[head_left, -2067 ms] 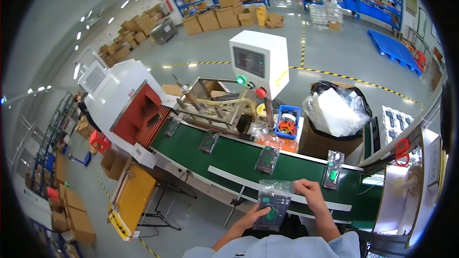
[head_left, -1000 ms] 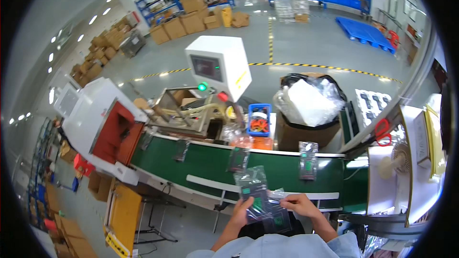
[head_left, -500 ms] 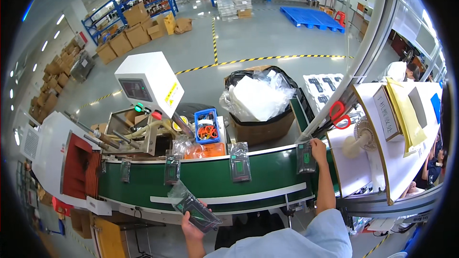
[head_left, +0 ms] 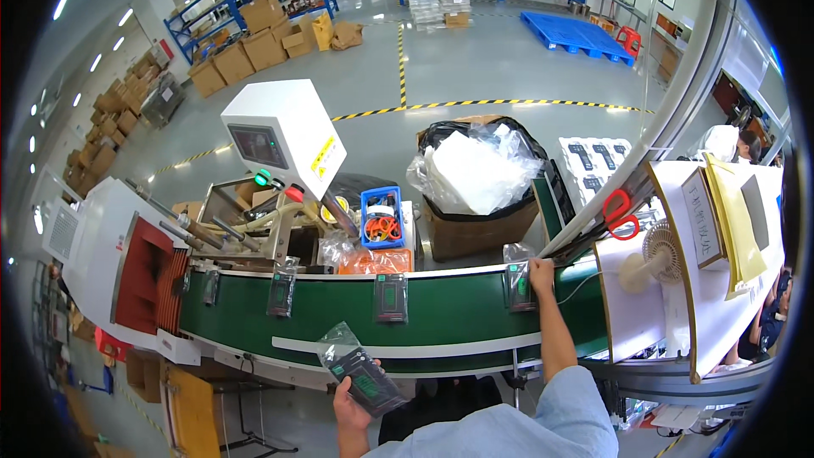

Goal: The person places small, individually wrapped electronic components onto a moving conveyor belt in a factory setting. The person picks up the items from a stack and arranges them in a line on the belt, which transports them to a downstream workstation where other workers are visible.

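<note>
My left hand [head_left: 351, 408], below the belt's near edge, grips a flat black package in a clear plastic bag [head_left: 366, 380] with a green panel on its face. The bag's loose end points up and away. On the right part of the green conveyor belt [head_left: 458, 309], my right hand [head_left: 541, 275] is closed at the right edge of another bagged black package [head_left: 518, 287]. Further left on the belt lie more of these: one bagged package [head_left: 391, 298] near the middle, another bagged package [head_left: 281, 293], and a smaller-looking one [head_left: 211, 287] by the machine.
A white machine with red-brown strips [head_left: 148, 280] stands at the belt's left end. Behind the belt are a white control box [head_left: 284, 131], a blue bin [head_left: 381, 219] and a black-lined carton of plastic waste [head_left: 475, 233]. Red-handled scissors [head_left: 621, 214] and a small fan [head_left: 661, 253] are at right.
The packages on the belt have shifted left. My right hand has moved left along with the one it touches. My left hand still holds its package, now tilted more upright.
</note>
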{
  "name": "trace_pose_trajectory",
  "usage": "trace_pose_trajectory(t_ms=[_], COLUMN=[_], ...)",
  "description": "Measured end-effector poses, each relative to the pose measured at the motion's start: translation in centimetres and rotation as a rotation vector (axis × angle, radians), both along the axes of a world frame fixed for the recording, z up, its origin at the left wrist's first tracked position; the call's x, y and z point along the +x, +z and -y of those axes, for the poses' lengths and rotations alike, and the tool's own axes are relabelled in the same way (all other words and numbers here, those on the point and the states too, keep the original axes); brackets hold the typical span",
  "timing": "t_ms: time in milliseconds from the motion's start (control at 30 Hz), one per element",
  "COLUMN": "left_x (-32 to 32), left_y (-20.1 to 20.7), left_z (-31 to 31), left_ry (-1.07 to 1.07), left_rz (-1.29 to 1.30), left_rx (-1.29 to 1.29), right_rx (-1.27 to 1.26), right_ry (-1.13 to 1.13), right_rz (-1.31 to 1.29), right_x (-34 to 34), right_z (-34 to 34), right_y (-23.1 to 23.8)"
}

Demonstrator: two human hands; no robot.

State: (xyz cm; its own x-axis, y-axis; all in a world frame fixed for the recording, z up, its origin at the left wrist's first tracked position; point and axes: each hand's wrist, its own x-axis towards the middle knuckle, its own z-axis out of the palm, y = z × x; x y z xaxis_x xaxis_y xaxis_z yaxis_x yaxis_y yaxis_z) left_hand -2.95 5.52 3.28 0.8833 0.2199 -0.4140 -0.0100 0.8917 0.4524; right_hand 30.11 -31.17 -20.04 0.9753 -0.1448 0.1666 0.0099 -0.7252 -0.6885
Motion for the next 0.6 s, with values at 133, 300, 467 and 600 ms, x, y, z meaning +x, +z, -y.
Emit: trace_pose_trajectory(t_ms=[133,300,467,600], left_x=[-0.1,-0.3,-0.1,-1.7], left_y=[0.0,-0.5,0.3,-2.9], left_z=[0.2,0.4,0.5,-0.7], left_ry=[-0.059,-0.16,-0.323,-0.386], left_rz=[0.015,-0.002,-0.014,-0.058], left_rx=[0.043,0.163,0.265,0.203], right_rx=[-0.064,-0.04,-0.026,0.066], right_ry=[-0.118,-0.139,-0.142,-0.04], right_rz=[-0.089,-0.084,-0.068,-0.154], right_x=[-1.9,-2.8,-2.6,-3.5], right_z=[-5.9,-9.0,-9.8,-10.3], right_y=[1.8,1.8,0.4,3.8])
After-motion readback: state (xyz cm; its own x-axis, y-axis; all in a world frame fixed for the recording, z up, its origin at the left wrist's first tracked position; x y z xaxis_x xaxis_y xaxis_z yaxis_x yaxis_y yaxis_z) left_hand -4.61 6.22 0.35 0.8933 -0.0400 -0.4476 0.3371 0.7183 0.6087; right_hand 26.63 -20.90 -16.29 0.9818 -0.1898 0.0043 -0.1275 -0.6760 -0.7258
